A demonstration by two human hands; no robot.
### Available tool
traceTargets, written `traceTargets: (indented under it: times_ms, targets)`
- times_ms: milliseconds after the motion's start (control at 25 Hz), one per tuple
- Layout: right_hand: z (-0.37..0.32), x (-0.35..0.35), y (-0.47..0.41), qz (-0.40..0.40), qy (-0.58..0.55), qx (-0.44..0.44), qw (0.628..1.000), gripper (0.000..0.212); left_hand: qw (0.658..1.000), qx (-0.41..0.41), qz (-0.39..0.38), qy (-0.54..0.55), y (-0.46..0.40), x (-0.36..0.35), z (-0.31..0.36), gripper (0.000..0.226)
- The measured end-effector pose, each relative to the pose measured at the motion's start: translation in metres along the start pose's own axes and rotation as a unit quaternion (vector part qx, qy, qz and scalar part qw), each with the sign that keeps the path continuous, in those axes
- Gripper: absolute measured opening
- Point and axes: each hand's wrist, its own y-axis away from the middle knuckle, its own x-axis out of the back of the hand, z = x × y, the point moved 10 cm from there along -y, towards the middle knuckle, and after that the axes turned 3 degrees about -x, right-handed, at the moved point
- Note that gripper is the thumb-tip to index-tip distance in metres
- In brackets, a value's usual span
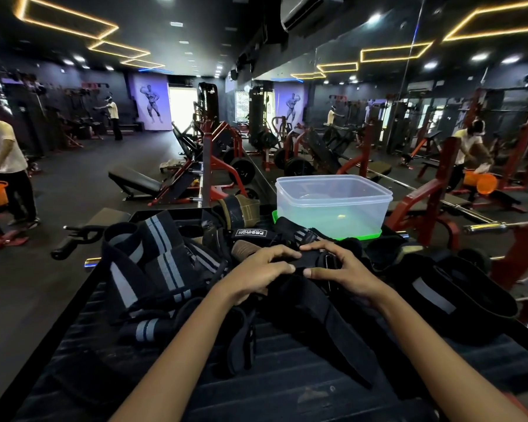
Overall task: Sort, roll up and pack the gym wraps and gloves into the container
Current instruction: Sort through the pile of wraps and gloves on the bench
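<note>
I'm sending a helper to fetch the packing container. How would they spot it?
Look at the far end of the dark bench, past the heap of wraps. The clear plastic tub stands on a green lid, the only see-through, empty thing there.

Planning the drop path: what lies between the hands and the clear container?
In the head view, between the hands and the clear container: a heap of black straps, one with a PROIRON label.

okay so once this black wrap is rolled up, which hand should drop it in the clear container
Probably the right hand. The clear container stands ahead and to the right, nearer that hand, and looks empty. Both hands grip the black wrap now; the left hand would have to cross over.
</note>
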Motion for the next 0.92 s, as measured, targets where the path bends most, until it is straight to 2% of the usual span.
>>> traceTargets:
  times_ms: [80,160,240,320,440,560,640,720,800,920]
  targets:
    - [0.0,0.001,0.001,0.004,0.03,0.001,1.0,0.041,0.995,-0.048,-0.071,-0.058,0.003,-0.009,0.005,0.034]
    - [-0.001,-0.002,0.002,-0.009,0.077,0.005,0.997,0.044,0.97,-0.105,-0.122,-0.184,0.007,-0.016,0.006,0.041]
    - [-0.001,-0.002,0.002,-0.012,0.093,-0.002,0.996,0.047,0.947,-0.152,-0.108,-0.261,0.008,-0.02,0.011,0.036]
    - [-0.002,-0.002,0.004,-0.015,0.077,-0.008,0.997,0.048,0.94,-0.185,-0.089,-0.273,0.009,-0.024,0.018,0.034]
    - [-0.003,-0.002,0.005,-0.016,0.061,-0.017,0.998,0.051,0.906,-0.232,-0.059,-0.349,0.01,-0.026,0.024,0.048]
    - [-0.001,-0.002,0.006,-0.024,0.029,-0.04,0.998,0.047,0.882,-0.225,-0.036,-0.413,0.011,-0.024,0.025,0.06]
    - [0.003,-0.002,0.006,-0.035,-0.021,-0.063,0.997,0.048,0.878,-0.199,-0.014,-0.436,0.01,-0.022,0.024,0.067]
    - [0.006,-0.002,0.006,-0.043,-0.058,-0.079,0.994,0.053,0.907,-0.195,0.02,-0.373,0.01,-0.012,0.029,0.055]
    - [0.008,-0.004,0.007,-0.048,-0.073,-0.093,0.992,0.055,0.948,-0.198,0.028,-0.249,0.008,0.0,0.03,0.04]
    - [0.016,-0.004,0.011,-0.057,-0.093,-0.144,0.984,0.055,0.973,-0.226,0.003,-0.05,0.012,0.012,0.037,0.02]
